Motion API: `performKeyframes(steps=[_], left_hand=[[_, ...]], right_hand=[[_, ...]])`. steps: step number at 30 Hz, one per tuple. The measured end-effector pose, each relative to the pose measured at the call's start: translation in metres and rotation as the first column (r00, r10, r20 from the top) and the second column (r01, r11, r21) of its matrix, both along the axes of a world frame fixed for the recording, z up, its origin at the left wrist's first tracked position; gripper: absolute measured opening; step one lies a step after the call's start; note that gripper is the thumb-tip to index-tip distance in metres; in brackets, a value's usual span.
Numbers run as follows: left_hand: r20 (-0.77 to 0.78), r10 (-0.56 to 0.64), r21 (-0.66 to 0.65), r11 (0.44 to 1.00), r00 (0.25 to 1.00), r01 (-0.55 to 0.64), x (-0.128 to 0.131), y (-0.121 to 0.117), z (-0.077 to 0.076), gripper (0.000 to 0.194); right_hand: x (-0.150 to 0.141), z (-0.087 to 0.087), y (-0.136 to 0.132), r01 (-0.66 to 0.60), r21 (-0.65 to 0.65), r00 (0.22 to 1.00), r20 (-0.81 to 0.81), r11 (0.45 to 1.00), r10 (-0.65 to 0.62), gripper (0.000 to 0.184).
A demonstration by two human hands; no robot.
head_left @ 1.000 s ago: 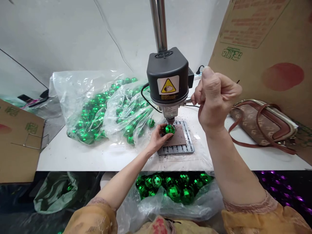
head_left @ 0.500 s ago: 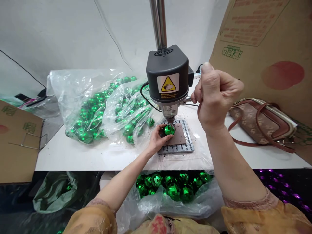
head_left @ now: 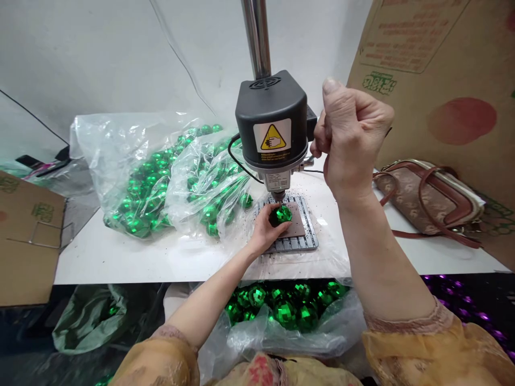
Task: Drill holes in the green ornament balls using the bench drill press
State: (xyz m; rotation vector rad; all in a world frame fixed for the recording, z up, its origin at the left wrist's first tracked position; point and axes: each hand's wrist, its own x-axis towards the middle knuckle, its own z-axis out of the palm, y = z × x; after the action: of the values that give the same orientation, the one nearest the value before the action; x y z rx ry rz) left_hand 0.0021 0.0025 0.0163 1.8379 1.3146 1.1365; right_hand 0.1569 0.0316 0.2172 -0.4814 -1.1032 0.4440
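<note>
My left hand (head_left: 265,228) grips a shiny green mirrored ball (head_left: 284,214) between thumb and fingers. The ball sits low over a brownish board (head_left: 296,226) on the slotted metal base (head_left: 309,241) of a small drill press (head_left: 272,118). The chuck (head_left: 278,196) is just above the ball; whether the bit touches it, I cannot tell. Up at the right of the machine, my right hand (head_left: 354,134) is closed around the feed lever (head_left: 308,163), whose grip is mostly hidden by my fingers.
Clear plastic bags (head_left: 120,145) full of green balls lie left of the press. Below the table's front edge, another bag (head_left: 285,313) holds more. A handbag (head_left: 434,201) and a large cardboard box (head_left: 426,80) stand at right. Dark shavings dot the white tabletop (head_left: 161,262).
My right hand has risen a little beside the press. My left hand has shifted the ball slightly right under the chuck. The whole view has also moved a bit.
</note>
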Motion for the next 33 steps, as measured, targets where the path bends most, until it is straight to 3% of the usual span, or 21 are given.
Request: performKeyframes(steps=[5, 10, 20, 28, 33], left_hand=[[0.041, -0.012, -0.05, 0.999, 0.999, 0.014, -0.002, 0.0, -0.01, 0.054], [0.067, -0.005, -0.065, 0.998, 0.998, 0.01, -0.004, 0.0, -0.012, 0.057], [0.095, -0.007, -0.05, 0.999, 0.995, 0.012, -0.004, 0.0, -0.018, 0.056], [0.099, 0.004, -0.034, 0.999, 0.995, -0.001, -0.003, -0.002, -0.015, 0.055], [0.114, 0.003, -0.034, 0.999, 0.993, 0.0, -0.002, -0.002, -0.015, 0.056]], right_hand=[[0.0, -0.016, -0.011, 0.07, -0.024, 0.995, 0.069, 0.997, -0.068, 0.057], [-0.004, -0.038, -0.023, 0.181, 0.028, 0.983, 0.016, 0.983, -0.181, 0.057], [-0.006, -0.06, -0.018, 0.143, 0.263, 0.988, -0.099, 0.954, -0.12, 0.058], [0.0, -0.073, -0.017, 0.196, 0.277, 0.98, -0.038, 0.941, -0.193, 0.058], [0.0, -0.08, -0.016, 0.178, 0.359, 0.984, -0.053, 0.916, -0.171, 0.058]])
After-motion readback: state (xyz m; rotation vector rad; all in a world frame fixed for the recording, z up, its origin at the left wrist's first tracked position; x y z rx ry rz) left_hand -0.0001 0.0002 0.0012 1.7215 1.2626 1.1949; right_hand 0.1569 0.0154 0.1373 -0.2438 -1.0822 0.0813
